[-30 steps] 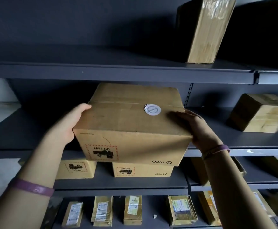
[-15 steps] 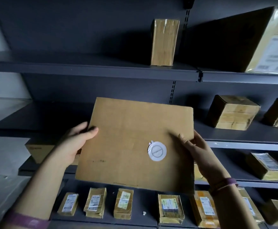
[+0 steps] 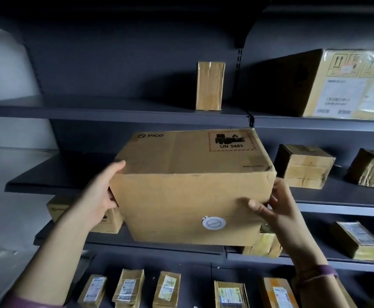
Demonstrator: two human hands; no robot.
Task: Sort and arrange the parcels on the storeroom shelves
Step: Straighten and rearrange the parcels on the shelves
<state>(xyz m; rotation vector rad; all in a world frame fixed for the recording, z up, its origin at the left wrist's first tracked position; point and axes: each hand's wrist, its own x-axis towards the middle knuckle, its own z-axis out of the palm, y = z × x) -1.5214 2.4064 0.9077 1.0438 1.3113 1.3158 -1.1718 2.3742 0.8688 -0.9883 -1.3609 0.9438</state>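
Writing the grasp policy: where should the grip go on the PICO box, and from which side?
Two-handed, probably: one grip on each end face, coming in from left and right. The PICO box looks too wide for one hand, and its ends are flat; the left hand and right hand hold it at those ends.

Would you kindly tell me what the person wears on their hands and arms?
The left hand and right hand are ungloved, forearms uncovered. The right wrist carries a purple wristband with a thin orange strand. A purple strip crosses the left arm at the frame's bottom edge.
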